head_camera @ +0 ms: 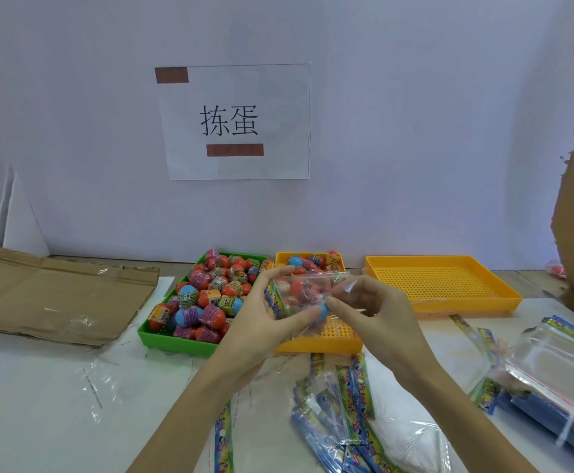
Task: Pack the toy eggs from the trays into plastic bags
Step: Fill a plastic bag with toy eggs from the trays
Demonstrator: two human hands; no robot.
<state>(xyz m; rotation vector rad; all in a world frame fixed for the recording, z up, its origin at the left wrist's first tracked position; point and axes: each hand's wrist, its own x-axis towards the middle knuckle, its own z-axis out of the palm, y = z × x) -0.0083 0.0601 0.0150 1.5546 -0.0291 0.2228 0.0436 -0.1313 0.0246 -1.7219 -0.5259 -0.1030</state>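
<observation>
Forearms bare — no sleeves; left hand (261, 315), right hand (367, 312) ungloved.

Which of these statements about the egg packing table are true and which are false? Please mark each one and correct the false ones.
1. Both hands hold one plastic bag with toy eggs inside. True: the left hand and the right hand grip the plastic bag above the trays.
2. The green tray is empty. False: the green tray is heaped with toy eggs.
3. The yellow tray on the far right holds no eggs. True: the yellow tray shows only its perforated floor.
4. The paper sign lies flat on the table. False: the paper sign hangs on the wall.
5. Flattened cardboard lies to the left of the green tray. True: see the cardboard.
</observation>
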